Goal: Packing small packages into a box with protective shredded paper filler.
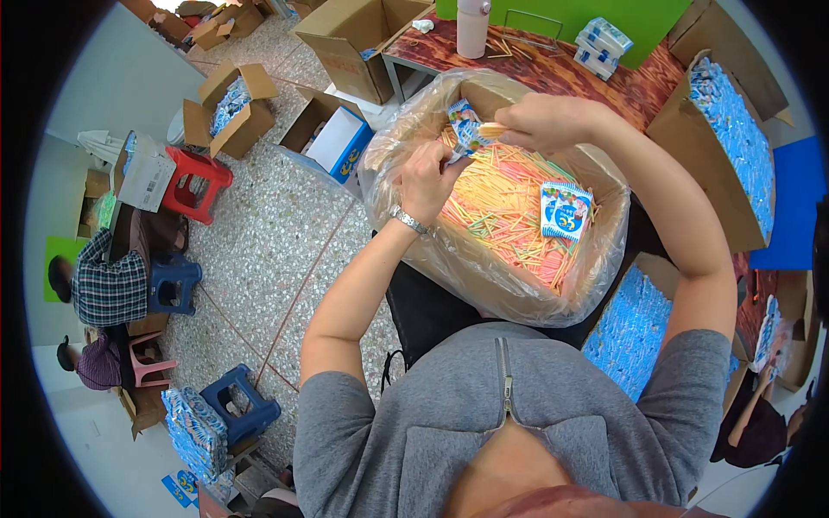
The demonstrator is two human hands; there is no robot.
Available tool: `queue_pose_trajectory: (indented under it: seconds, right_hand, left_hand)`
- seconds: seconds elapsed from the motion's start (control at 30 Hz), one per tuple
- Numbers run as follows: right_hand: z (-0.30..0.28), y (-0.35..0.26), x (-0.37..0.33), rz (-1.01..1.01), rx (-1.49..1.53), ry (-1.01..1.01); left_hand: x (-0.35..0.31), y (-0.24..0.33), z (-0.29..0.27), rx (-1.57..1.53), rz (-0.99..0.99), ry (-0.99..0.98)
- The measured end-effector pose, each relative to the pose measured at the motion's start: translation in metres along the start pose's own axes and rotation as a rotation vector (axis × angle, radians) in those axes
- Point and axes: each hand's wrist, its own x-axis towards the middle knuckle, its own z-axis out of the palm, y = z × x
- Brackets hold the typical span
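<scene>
In front of me a carton lined with clear plastic (596, 276) holds a heap of thin pink, orange, yellow and green sticks (501, 203). Over its far left part, my left hand (425, 180), with a metal watch at the wrist, is closed on a small blue and white packet (465, 123). My right hand (548, 121) reaches in from the right and pinches a small bundle of pale orange sticks (491, 130) by the packet's side. Whether the bundle's tip is inside the packet I cannot tell. A few more blue and white packets (566, 210) lie on the sticks, right of centre.
Beyond the carton, a reddish wood-patterned table (553, 65) bears a pale bottle (472, 30) and stacked packets (602, 47). Cartons of blue packets (730, 138) (635, 324) stand at right. Leftward are a red stool (197, 183), blue stools (242, 404) and seated people.
</scene>
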Motion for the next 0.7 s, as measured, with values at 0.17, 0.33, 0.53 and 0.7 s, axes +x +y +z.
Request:
queue_pose_trajectory:
  seconds: [0.17, 0.33, 0.53, 0.7]
  right_hand:
    - [-0.023, -0.025, 0.016, -0.059, -0.323, -0.201]
    - [-0.033, -0.034, 0.015, -0.139, -0.333, 0.008]
    - [0.018, 0.01, 0.014, -0.481, -0.117, 0.735]
    - [0.053, 0.018, 0.025, -0.269, -0.077, 0.645]
  left_hand:
    - [0.004, -0.004, 0.005, -0.019, 0.22, 0.04]
    - [0.004, 0.002, 0.002, -0.115, 0.041, -0.027]
    - [0.008, 0.005, 0.004, -0.48, -0.241, -0.132]
    - [0.027, -0.006, 0.018, -0.56, -0.201, -0.135]
